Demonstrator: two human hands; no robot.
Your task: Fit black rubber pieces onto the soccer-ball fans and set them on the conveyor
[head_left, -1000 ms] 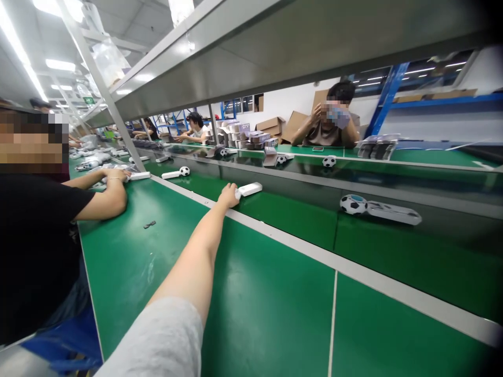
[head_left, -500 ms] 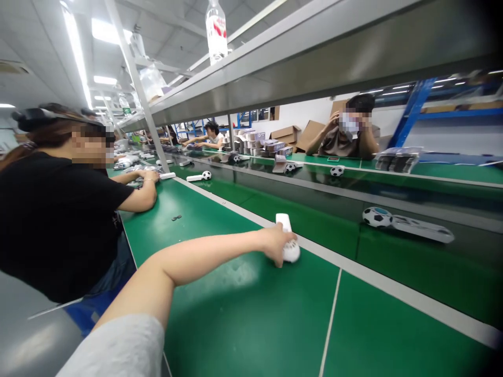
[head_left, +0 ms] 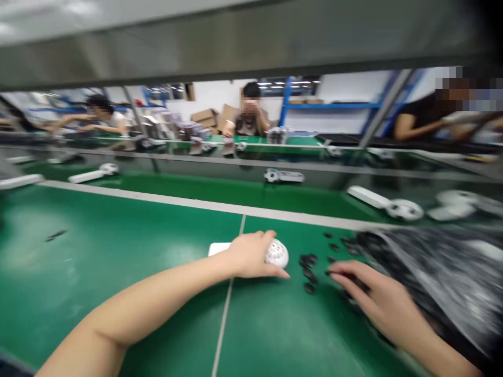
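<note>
Turning from the long view down the line, the head camera is now facing straight across the green desk (head_left: 118,277), and the left hand (head_left: 248,256) is holding a white perforated ball (head_left: 277,254) just beside the desk's pale seam (head_left: 228,309). Its grip is almost shut, with the fingers curling over the ball, while a white flat handle (head_left: 218,249) is sticking out to the left from under the palm. The right hand (head_left: 369,293) is reaching in from the lower right with its grip half open, fingertips among small black pieces (head_left: 310,267). The blur is hiding whether it has hold of one. Those pieces are lying scattered between the ball and a clear plastic bag (head_left: 440,277), which is sprawling across the right of the desk, blurred and filled with many dark parts like them. Beyond a grey rail (head_left: 204,205), a lower green strip (head_left: 204,191) is carrying white handles joined to football-patterned balls (head_left: 404,210). Further off, a person across the line (head_left: 251,110) is raising a hand to their face, with cardboard cartons (head_left: 204,118) standing behind.
</note>
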